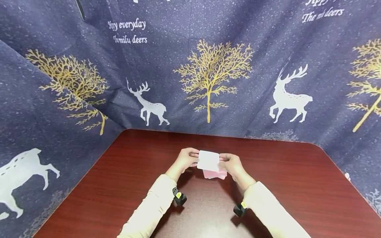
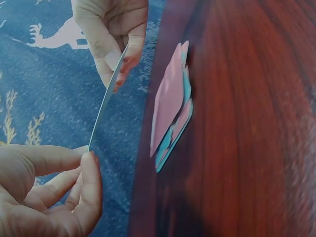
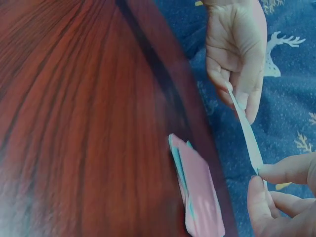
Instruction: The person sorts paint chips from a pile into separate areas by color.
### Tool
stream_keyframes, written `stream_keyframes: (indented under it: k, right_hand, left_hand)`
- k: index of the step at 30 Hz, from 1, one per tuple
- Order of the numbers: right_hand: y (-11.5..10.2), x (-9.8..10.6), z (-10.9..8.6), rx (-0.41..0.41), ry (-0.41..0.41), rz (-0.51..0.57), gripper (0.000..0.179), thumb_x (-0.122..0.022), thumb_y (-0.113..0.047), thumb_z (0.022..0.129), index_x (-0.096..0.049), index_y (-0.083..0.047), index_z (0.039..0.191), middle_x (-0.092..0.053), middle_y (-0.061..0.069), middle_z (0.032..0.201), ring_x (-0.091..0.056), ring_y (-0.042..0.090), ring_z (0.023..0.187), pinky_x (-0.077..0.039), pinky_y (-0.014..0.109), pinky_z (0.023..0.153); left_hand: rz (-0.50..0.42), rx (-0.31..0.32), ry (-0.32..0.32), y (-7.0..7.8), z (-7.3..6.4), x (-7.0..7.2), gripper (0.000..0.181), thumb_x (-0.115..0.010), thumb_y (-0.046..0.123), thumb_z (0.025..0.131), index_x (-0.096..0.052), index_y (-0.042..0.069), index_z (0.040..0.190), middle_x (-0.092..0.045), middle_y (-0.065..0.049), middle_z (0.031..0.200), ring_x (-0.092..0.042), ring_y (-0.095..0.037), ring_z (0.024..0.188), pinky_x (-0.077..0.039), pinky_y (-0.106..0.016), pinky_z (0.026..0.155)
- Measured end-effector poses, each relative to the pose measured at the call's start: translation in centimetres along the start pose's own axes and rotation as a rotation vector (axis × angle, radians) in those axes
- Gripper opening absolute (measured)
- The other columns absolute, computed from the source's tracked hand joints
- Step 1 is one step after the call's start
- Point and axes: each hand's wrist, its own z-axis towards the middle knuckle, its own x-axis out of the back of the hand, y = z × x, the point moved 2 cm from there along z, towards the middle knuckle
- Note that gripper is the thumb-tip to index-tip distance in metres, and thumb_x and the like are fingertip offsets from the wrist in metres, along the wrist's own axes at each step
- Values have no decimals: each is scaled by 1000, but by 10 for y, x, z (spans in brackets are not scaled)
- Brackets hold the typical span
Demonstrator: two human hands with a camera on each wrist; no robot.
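Both hands hold up one white card (image 1: 208,160) above the table. My left hand (image 1: 186,159) pinches its left edge between thumb and fingers, and my right hand (image 1: 232,164) pinches the opposite edge. Seen nearly edge-on in the left wrist view, the card (image 2: 105,103) looks thin and slightly bowed. Beneath it a loose pile of pink and blue cards (image 1: 215,174) lies on the table, partly hidden by the white card in the head view. The pile's cards (image 2: 169,98) are stacked unevenly, with pink faces up and blue edges showing.
The dark red wooden table (image 1: 297,185) extends around the hands. A blue cloth (image 1: 166,66) printed with deer and trees hangs along the back and left. Black wrist cameras (image 1: 180,199) are strapped to both forearms, over cream sleeves (image 1: 148,206).
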Motion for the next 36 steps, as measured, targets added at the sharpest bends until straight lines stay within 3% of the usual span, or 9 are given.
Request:
stream_keyframes:
  k: [7,14,18,22,29,36]
  right_hand:
    - [-12,-11,4,-18,1,14,44,-62,10,73,-59,12,117,-64,24,103,-59,17,81,-51,21,68]
    - [-21,-27,9,-59,-30,134,39,-59,-2,85,-55,14,121,-62,25,107,-65,16,75,-55,40,82]
    - [-25,-35,9,-59,-26,166,37,-56,-7,88,-56,14,119,-64,25,105,-63,16,76,-56,35,79]
    - [-26,-42,11,-57,-35,170,37,-54,-9,89,-57,13,118,-63,25,109,-62,17,80,-56,34,79]
    - [-25,-55,15,-80,-66,143,37,-54,-13,88,-58,11,115,-65,22,101,-65,22,81,-53,43,87]
    - [-23,-67,21,-103,-136,161,43,-54,-15,90,-51,12,123,-57,30,118,-64,35,96,-50,45,93]
  left_hand:
    - [0,-8,2,5,0,17,34,-62,-11,82,-60,-9,115,-65,-24,104,-65,-21,83,-58,-39,73]
    - [4,6,19,8,1,34,35,-62,-13,80,-60,-8,115,-65,-23,102,-64,-18,78,-58,-39,73]
    - [12,20,32,6,1,42,35,-61,-14,80,-60,-8,114,-65,-22,100,-62,-17,76,-58,-38,72]
    - [19,34,44,4,0,48,36,-61,-14,80,-60,-9,115,-65,-22,100,-62,-17,76,-58,-38,72]
    - [9,74,46,-1,2,59,37,-60,-16,79,-59,-9,116,-64,-23,103,-63,-18,77,-58,-37,71]
    - [55,97,75,-9,4,68,38,-60,-16,79,-60,-8,117,-64,-22,104,-61,-17,75,-58,-34,69]
